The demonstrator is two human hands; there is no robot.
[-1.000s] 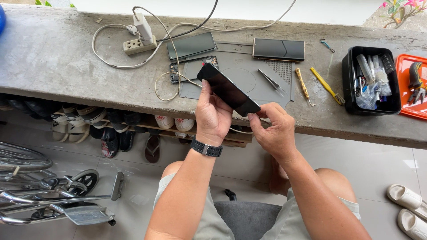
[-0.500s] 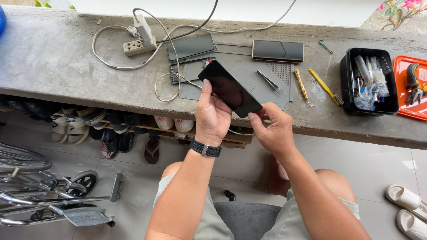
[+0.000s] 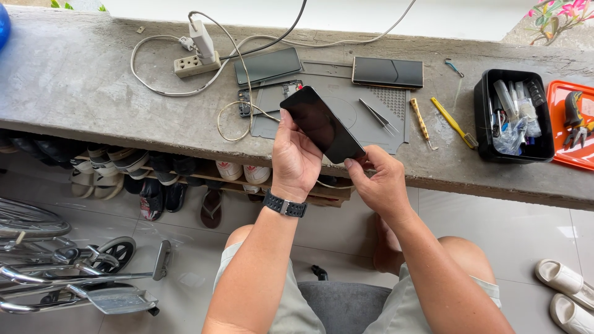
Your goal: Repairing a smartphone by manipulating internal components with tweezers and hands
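While both hands grip it, dark glossy phone [image 3: 323, 124], tilted, screen blank

Black smartphone [image 3: 322, 124], dark glossy screen up, tilted diagonally, held above grey mat edge.

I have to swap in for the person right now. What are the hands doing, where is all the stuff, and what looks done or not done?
Left hand: holds the black phone by its long edges, dark screen up, tilted above the bench edge.
Right hand: fingertips pinch the phone's lower right corner.
On the grey work mat: tweezers and an opened phone body. Two more dark phones lie at the mat's back edge.
Done: the held phone's glass looks whole and seated.
Left: the opened body still lies uncovered.
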